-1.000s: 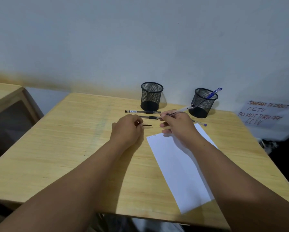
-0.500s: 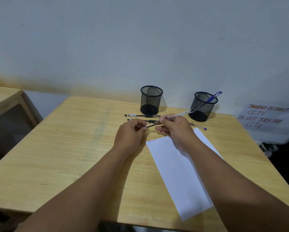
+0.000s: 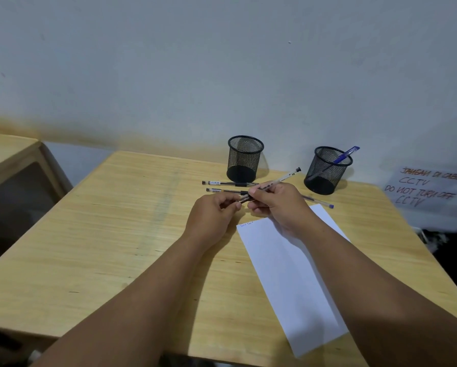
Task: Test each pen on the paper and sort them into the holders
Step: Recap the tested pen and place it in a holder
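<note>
Just beyond the paper [image 3: 291, 274], right hand [image 3: 277, 205] grips a clear pen [image 3: 283, 179]; left hand [image 3: 211, 215] pinches its near end.

A pale wooden table [image 3: 132, 234] with visible grain and a smooth, faintly satin finish. Two black wire-mesh holders [image 3: 245, 158], matt metal. A plain white matt sheet of paper [image 3: 293, 276]. Clear glossy plastic pens [image 3: 228, 183].
</note>
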